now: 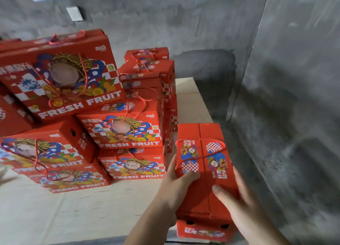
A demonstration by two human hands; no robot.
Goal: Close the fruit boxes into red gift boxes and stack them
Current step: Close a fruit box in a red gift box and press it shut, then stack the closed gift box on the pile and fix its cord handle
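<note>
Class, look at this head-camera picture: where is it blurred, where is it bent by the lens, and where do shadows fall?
Head view: motion blur smears the stacked gift boxes at lower left; the wide lens bows the wall corner; soft shadows darken the concrete wall on the right; the held gift box stays fairly sharp.

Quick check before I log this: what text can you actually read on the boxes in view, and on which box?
"FRESH FRUIT": front of the big tilted box on top of the stack.
"FRESH FRUIT": middle box.
"FRESH FRUIT": lower box.
"GOOD LUCK": small corner logo, barely legible.
Chinese characters on the box in hand: too blurred to read.
</note>
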